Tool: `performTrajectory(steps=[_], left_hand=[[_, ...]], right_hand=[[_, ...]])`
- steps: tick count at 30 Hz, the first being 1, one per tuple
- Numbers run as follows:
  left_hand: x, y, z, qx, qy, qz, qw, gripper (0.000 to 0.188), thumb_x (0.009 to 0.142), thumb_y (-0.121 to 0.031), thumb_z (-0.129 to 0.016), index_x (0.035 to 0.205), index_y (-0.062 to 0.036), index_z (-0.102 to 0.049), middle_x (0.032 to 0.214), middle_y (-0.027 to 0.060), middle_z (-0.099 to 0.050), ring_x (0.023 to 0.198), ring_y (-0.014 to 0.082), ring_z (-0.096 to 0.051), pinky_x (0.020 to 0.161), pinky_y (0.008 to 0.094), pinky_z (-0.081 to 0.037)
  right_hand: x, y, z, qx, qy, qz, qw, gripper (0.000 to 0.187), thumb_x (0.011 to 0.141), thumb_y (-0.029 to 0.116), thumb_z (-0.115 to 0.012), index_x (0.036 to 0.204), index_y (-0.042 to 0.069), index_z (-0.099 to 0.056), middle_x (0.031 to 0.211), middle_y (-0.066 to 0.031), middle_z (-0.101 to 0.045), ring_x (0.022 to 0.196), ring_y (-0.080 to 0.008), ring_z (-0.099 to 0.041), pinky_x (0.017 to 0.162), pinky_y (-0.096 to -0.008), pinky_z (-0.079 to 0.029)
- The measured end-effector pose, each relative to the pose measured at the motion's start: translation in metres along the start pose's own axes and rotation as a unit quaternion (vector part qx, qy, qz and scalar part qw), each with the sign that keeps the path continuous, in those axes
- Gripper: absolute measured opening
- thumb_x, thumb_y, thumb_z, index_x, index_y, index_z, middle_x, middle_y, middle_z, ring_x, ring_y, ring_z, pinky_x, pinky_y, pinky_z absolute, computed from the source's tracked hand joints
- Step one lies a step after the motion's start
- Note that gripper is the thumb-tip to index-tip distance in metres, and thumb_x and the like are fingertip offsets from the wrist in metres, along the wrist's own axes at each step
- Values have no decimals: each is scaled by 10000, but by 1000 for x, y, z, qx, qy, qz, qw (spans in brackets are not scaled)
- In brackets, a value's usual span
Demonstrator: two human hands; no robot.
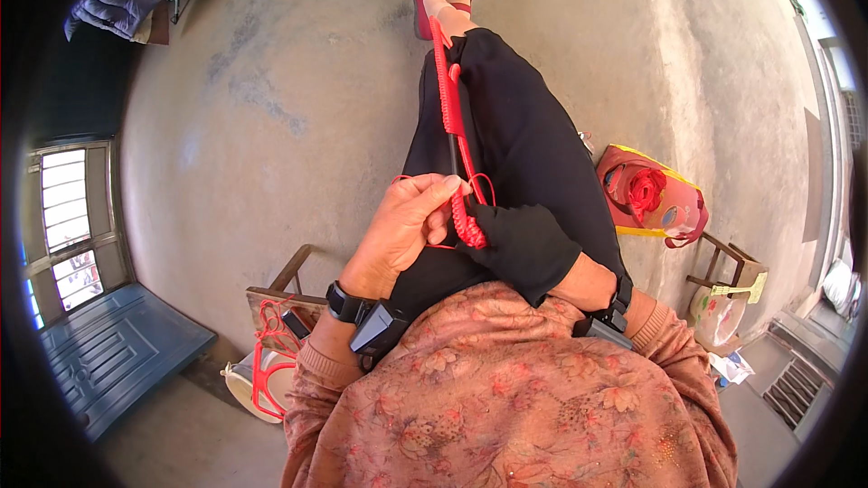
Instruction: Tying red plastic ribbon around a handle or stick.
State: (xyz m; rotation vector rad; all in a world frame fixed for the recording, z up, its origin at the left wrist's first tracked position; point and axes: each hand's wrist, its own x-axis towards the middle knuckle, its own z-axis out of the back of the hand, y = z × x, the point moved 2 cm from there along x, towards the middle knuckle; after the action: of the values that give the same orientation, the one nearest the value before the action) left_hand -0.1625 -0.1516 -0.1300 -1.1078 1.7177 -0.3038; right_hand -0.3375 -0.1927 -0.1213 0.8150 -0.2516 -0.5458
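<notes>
Over my lap lies a long, narrow frame (454, 95), with red cord wound tightly round much of it and a bare black stretch near my hands. My left hand (411, 217) is bare and closed, thumb and forefinger pinching red cord (483, 184) beside that black stretch. A loose loop of the cord stands out to the right of the fingertips. In a black glove, my right hand (524, 248) curls round the near, thickly wound end of the frame. Its fingertips are mostly hidden by the glove and the red winding.
On the floor to the right stands a red bag (646, 194) with yellow edging, a red cord ball inside. Beyond it is a small wooden stool (737, 262). At left, red-wound frames (265, 375) hang by another stool (285, 294). A blue panelled board (122, 348) lies farther left.
</notes>
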Motion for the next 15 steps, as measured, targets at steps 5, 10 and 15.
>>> performTrajectory(steps=[5, 10, 15], left_hand=[[-8, 5, -5, -23, 7, 9, 1000, 212, 952, -205, -599, 916, -7, -669, 598, -43, -483, 477, 33, -410, 400, 197, -369], [-11, 1, -9, -19, 1, 3, 1000, 216, 953, -203, -596, 926, 3, -657, 555, -54, -429, 448, 30, -378, 377, 202, -353], [-31, 6, -9, 0, 9, 2, 1000, 232, 962, -234, -597, 906, -17, -655, 560, -80, -400, 422, 4, -342, 359, 196, -348]], right_hand=[[-1, 3, 5, 3, -11, 7, 1000, 393, 828, 230, -661, 1173, 81, -543, 778, -138, -645, 658, -332, -641, 543, -407, -503], [0, 0, 4, -3, -19, 30, 999, 405, 829, 226, -658, 1191, 77, -556, 754, -135, -641, 642, -324, -640, 531, -398, -500], [-4, 8, 6, -51, 51, 4, 997, 408, 801, 224, -677, 1183, 108, -594, 671, -115, -619, 584, -317, -625, 514, -405, -492]])
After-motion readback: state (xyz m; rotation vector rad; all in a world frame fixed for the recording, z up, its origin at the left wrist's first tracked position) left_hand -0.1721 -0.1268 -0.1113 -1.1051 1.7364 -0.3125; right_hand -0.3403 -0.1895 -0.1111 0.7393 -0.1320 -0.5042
